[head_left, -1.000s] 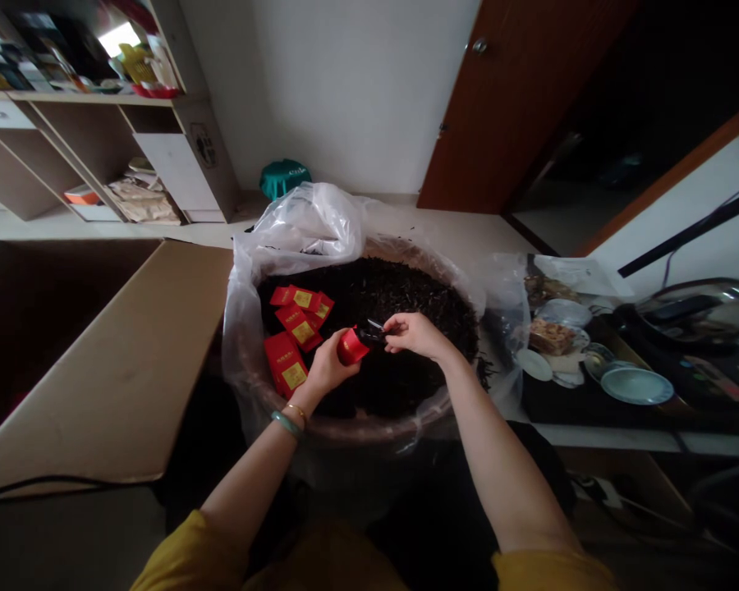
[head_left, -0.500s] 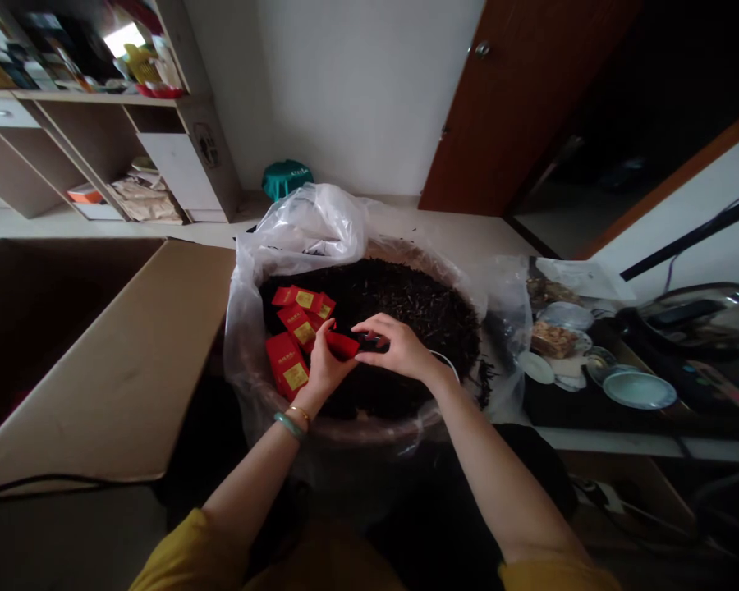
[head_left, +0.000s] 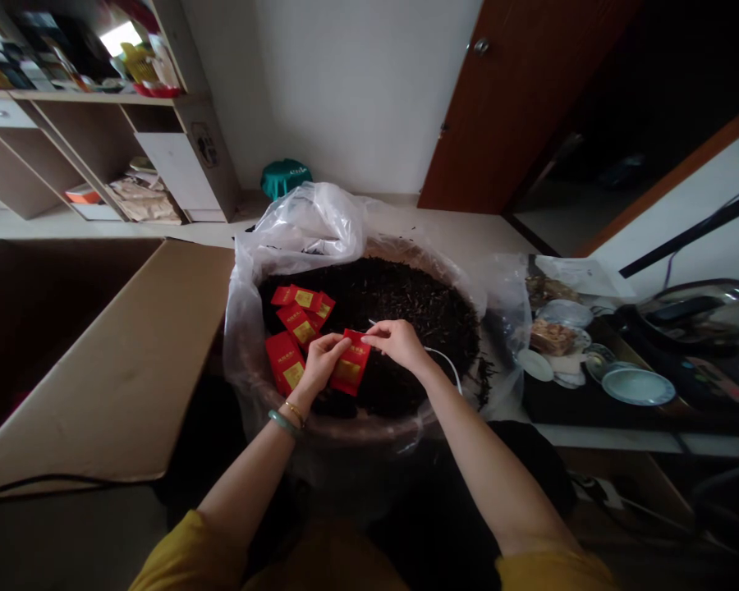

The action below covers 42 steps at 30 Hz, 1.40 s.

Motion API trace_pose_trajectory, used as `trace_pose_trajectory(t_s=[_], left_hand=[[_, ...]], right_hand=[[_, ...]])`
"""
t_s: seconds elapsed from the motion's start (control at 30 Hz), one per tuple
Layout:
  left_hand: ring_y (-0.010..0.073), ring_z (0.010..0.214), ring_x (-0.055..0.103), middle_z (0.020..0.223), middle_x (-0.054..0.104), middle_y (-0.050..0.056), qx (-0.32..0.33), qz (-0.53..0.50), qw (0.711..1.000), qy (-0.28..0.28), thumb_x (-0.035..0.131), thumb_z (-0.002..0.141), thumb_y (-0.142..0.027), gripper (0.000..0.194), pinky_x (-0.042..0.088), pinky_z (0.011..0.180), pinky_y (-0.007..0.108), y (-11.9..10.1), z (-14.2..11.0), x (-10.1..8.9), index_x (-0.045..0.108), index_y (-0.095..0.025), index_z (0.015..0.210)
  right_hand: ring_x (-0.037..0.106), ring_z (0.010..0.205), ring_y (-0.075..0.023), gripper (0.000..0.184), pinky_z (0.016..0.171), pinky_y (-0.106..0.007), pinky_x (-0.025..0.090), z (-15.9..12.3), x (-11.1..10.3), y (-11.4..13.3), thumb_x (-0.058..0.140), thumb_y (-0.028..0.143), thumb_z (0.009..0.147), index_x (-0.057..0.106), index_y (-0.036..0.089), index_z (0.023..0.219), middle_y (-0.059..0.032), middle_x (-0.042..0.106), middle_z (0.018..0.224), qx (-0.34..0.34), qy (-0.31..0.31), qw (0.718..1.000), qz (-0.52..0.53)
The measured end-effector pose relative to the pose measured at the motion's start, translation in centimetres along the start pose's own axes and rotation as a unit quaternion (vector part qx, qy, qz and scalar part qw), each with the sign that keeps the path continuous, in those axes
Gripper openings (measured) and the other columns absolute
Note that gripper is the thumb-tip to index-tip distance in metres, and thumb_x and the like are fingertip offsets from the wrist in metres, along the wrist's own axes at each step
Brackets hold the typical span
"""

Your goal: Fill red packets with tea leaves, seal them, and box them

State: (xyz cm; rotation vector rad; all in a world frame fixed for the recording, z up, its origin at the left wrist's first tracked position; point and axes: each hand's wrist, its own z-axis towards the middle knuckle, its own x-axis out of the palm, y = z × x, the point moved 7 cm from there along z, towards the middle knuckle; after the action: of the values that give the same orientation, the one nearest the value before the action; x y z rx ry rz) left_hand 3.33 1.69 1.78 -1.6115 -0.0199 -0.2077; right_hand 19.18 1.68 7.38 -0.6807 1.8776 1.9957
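Note:
A red packet with a gold label (head_left: 348, 373) hangs upright between my two hands over the dark loose leaves (head_left: 415, 304). My left hand (head_left: 322, 361) pinches its upper left edge. At its upper right edge, my right hand (head_left: 397, 341) grips the top between thumb and fingers. Several more red packets (head_left: 285, 361) lie on the leaves just left of my left hand. Leaves and packets sit in a wide round tub lined with a clear plastic bag (head_left: 246, 328). A white curved rim or cord (head_left: 449, 365) shows beside my right wrist.
To the left stands an open cardboard box (head_left: 117, 353). On the right, a low table (head_left: 566, 419) carries a pale bowl (head_left: 637, 386), small dishes and a glass-lidded pot (head_left: 708, 308). A teal bag (head_left: 285, 178) is by the wall, near a wooden door (head_left: 505, 107).
The red packet, earlier tipped with its opening toward me, now hangs with its label facing me. My right hand has shifted from a dark object by the opening to the packet's top edge.

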Motion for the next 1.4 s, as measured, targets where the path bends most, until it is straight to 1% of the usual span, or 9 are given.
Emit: trace_pose_trajectory(t_s=[0.23,0.37,0.53,0.67,0.77,0.9,1.03,1.17,1.4], left_hand=[[0.0172,0.061,0.067,0.076,0.071,0.003,-0.137,-0.102,0.976,0.135,0.085,0.052,-0.038,0.049,0.052,0.058,0.027,0.7,-1.1,2.7,0.064,-0.013,0.088],[0.0180,0.059,0.067,0.074,0.071,0.004,-0.165,-0.111,0.976,0.092,0.089,0.043,-0.034,0.051,0.053,0.056,0.027,1.0,-1.0,2.2,0.064,-0.011,0.082],[0.0194,0.062,0.069,0.084,0.073,0.009,-0.155,-0.103,0.980,0.064,0.089,0.044,-0.035,0.050,0.053,0.055,0.027,1.6,-0.6,1.5,0.066,-0.010,0.081],[0.0199,0.063,0.069,0.084,0.074,0.009,-0.144,-0.093,0.983,0.061,0.088,0.045,-0.036,0.050,0.053,0.056,0.027,1.7,-0.5,1.5,0.066,-0.010,0.082],[0.0190,0.061,0.068,0.081,0.074,0.008,-0.135,-0.090,0.985,0.058,0.088,0.044,-0.036,0.050,0.054,0.058,0.028,1.7,-0.4,1.4,0.067,-0.011,0.080],[0.0188,0.060,0.068,0.080,0.073,0.008,-0.124,-0.082,0.987,0.056,0.088,0.044,-0.037,0.049,0.054,0.059,0.029,1.6,-0.3,1.3,0.067,-0.010,0.079],[0.0179,0.060,0.067,0.078,0.073,0.007,-0.117,-0.078,0.988,0.062,0.088,0.043,-0.036,0.049,0.055,0.061,0.030,1.7,-0.2,1.4,0.067,-0.011,0.080],[0.0175,0.060,0.067,0.073,0.072,0.005,-0.105,-0.076,0.989,0.075,0.088,0.044,-0.035,0.046,0.055,0.064,0.031,1.6,-0.3,1.5,0.068,-0.011,0.078],[0.0171,0.063,0.065,0.073,0.072,0.004,-0.102,-0.041,0.992,0.066,0.087,0.046,-0.040,0.047,0.052,0.062,0.027,1.6,-0.2,1.3,0.069,-0.012,0.079]], right_hand=[[0.065,0.064,-0.0173,0.014,0.064,-0.025,0.048,0.2,0.9,0.1,0.066,0.031,0.075,0.072,0.018,0.073,-0.0025,0.071,0.068,-0.020,-0.013,1.000,-0.010],[0.067,0.082,-0.0196,0.021,0.077,-0.029,0.049,0.9,0.3,-1.4,0.056,0.030,0.085,0.071,0.020,0.095,-0.0055,0.073,0.090,-0.022,-0.029,0.996,-0.075],[0.055,0.108,-0.0309,0.047,0.087,-0.041,0.044,0.8,-0.8,-5.4,0.069,0.016,0.074,0.058,0.018,0.120,-0.0163,0.064,0.113,0.043,-0.020,0.917,-0.397],[0.053,0.108,-0.0305,0.038,0.086,-0.039,0.045,0.6,-0.2,-6.8,0.067,0.018,0.077,0.059,0.019,0.114,-0.0157,0.063,0.109,0.049,0.008,0.882,-0.469],[0.057,0.106,-0.0293,0.038,0.086,-0.037,0.046,1.1,-0.8,-7.1,0.066,0.018,0.078,0.060,0.016,0.115,-0.0169,0.062,0.111,0.064,0.000,0.902,-0.426],[0.061,0.106,-0.0262,0.044,0.093,-0.037,0.045,1.6,-3.4,-6.4,0.069,0.021,0.076,0.061,0.017,0.119,-0.0133,0.064,0.116,0.059,-0.032,0.971,-0.229],[0.062,0.106,-0.0248,0.046,0.095,-0.037,0.046,1.0,-3.5,-4.2,0.073,0.028,0.072,0.065,0.021,0.116,-0.0068,0.068,0.116,0.026,0.048,0.998,-0.043],[0.065,0.099,-0.0242,0.043,0.092,-0.036,0.046,0.0,-1.8,-2.2,0.077,0.028,0.066,0.070,0.021,0.107,-0.0053,0.071,0.107,-0.008,0.117,0.992,-0.040],[0.066,0.083,-0.0193,0.030,0.078,-0.028,0.047,0.1,-1.4,-1.7,0.073,0.024,0.069,0.074,0.022,0.099,-0.0034,0.073,0.091,-0.038,0.088,0.989,-0.113]])
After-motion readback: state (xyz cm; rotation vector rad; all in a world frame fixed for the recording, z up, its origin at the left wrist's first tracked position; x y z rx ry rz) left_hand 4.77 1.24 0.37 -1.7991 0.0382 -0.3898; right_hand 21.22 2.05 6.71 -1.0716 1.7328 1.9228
